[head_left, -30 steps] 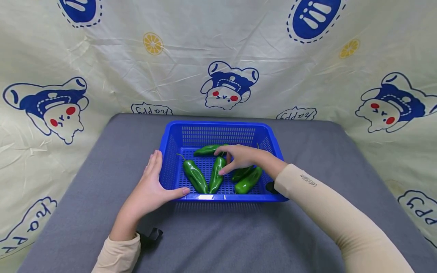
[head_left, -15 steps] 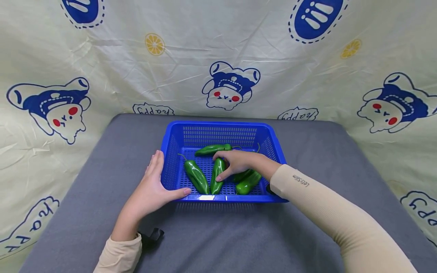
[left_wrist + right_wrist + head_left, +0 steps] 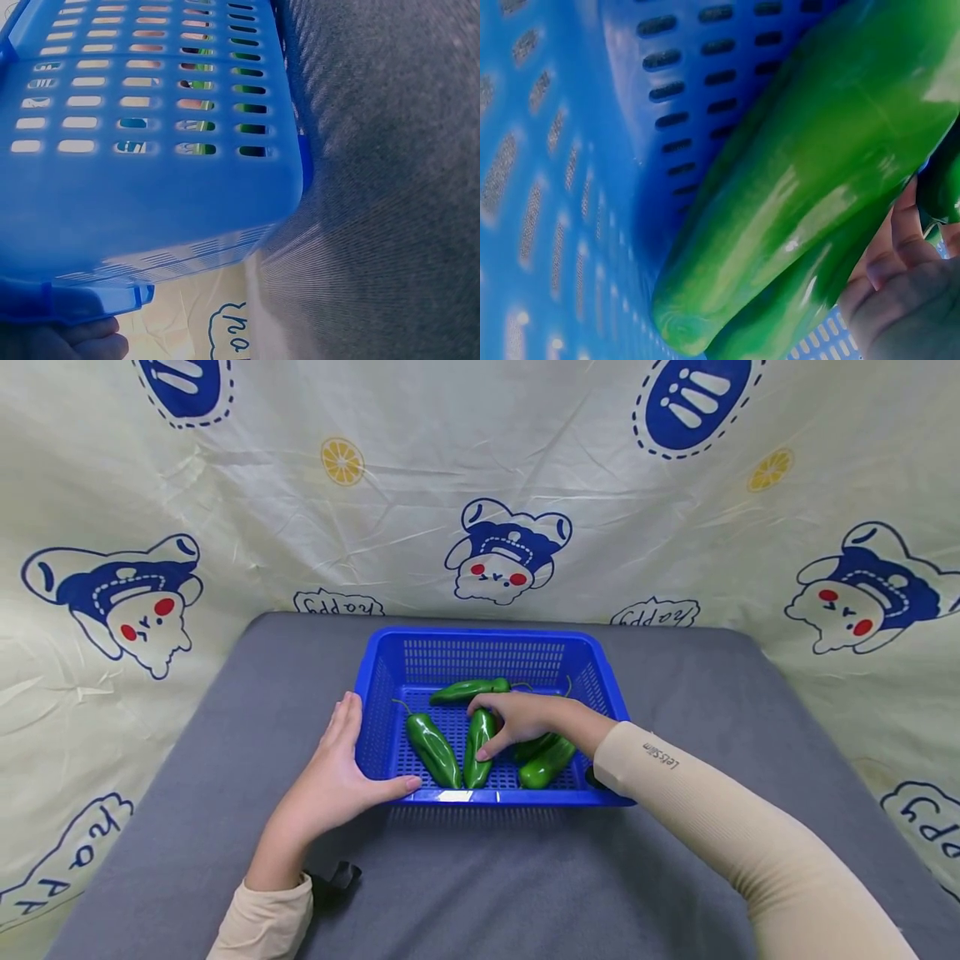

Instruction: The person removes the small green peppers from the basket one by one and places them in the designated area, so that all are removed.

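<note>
We are grasping a green pepper (image 3: 477, 735) inside the blue basket (image 3: 525, 797).
Our right hand (image 3: 521, 715) is pinching it between thumb and fingers, among other peppers (image 3: 433, 750); our left hand (image 3: 347, 777), straight-fingered, is touching the basket's near-left corner.

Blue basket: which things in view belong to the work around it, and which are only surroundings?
In the work:
blue basket, touched by the left hand
middle green pepper, held by the right hand
other green peppers inside, probably

Only surroundings:
gray surface underneath
printed cloth behind
</note>
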`<control>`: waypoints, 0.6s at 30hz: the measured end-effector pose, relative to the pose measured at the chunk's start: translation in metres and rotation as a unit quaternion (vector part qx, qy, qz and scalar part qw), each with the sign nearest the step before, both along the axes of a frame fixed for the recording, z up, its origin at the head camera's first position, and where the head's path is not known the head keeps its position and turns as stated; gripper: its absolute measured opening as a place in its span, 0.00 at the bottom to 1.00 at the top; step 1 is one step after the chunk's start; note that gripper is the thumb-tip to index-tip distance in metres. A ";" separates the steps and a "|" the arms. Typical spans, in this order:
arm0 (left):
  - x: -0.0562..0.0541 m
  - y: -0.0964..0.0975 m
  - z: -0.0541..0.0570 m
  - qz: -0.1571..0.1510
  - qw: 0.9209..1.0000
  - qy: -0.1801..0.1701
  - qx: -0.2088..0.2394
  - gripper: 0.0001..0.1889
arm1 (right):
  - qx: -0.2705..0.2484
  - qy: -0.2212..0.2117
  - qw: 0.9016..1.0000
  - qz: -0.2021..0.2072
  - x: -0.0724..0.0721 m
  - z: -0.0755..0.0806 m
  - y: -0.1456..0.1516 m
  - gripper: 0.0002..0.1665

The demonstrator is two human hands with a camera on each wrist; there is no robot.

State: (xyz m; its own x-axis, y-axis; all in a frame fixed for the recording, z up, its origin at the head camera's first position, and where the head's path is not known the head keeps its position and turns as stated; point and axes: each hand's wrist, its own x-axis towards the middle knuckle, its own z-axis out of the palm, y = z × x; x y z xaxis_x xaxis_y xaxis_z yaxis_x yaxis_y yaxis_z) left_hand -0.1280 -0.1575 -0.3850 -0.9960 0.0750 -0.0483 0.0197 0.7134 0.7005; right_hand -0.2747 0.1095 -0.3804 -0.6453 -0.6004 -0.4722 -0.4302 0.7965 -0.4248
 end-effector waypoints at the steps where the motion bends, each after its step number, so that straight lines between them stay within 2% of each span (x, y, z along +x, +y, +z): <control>1: 0.000 0.000 0.000 0.000 1.000 0.000 -0.001 0.73 | -0.001 -0.001 1.000 0.000 0.000 0.000 0.000 0.47; 18: 0.000 -0.001 0.000 -0.008 1.000 -0.003 0.001 0.72 | -0.005 0.003 1.000 0.006 -0.001 0.006 0.000 0.43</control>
